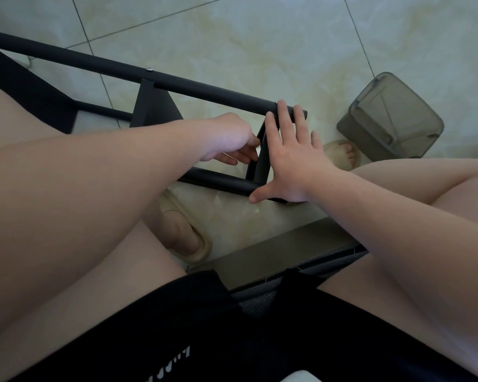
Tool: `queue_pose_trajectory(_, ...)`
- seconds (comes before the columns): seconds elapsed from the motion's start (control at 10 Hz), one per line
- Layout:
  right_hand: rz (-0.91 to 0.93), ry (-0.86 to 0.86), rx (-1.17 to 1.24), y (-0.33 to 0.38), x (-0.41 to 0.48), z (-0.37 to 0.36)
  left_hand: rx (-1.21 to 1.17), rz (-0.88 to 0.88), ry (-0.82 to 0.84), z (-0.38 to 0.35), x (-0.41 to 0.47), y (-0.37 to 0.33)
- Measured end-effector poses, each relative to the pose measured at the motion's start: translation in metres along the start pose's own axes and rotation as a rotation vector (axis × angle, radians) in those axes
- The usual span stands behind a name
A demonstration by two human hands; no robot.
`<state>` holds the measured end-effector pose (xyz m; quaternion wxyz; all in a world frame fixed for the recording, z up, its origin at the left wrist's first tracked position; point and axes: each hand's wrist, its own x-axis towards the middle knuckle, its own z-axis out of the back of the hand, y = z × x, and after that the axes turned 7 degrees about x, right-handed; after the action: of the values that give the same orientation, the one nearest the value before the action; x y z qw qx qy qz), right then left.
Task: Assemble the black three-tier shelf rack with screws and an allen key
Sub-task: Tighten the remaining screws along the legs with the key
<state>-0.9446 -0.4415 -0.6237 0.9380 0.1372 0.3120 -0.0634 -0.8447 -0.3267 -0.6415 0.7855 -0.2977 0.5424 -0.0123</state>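
The black shelf rack (pixel 204 91) lies on its side across the tiled floor, its long tubes running from upper left to centre. A silver screw head (pixel 150 69) shows on the upper tube. At the rack's right end an end shelf panel (pixel 262 161) spans the two tubes. My right hand (pixel 293 161) lies flat against that panel, fingers straight, fingertips on the upper tube and thumb on the lower tube. My left hand (pixel 229 139) reaches inside the frame, its fingers touching the panel's inner side; whether they hold anything is hidden. No allen key shows.
A translucent grey plastic container (pixel 389 117) lies on the floor to the right of the rack. My feet in pale slippers (pixel 188 238) rest on the tiles near the frame, and my legs flank it on both sides.
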Motion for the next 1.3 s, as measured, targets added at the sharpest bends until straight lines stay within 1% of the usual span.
queue_pose_trajectory(0.1, 0.000, 0.000, -0.002, -0.001, 0.001, 0.001, 0.033, -0.005, 0.005, -0.004, -0.002, -0.001)
queue_pose_trajectory(0.6, 0.005, 0.006, 0.006, -0.001, 0.001, 0.003, -0.012, 0.017, 0.080, 0.001, -0.001, 0.006)
queue_pose_trajectory(1.3, 0.004, 0.017, 0.007, -0.001, 0.000, 0.001, 0.208, -0.044, 0.116, 0.013, -0.001, 0.015)
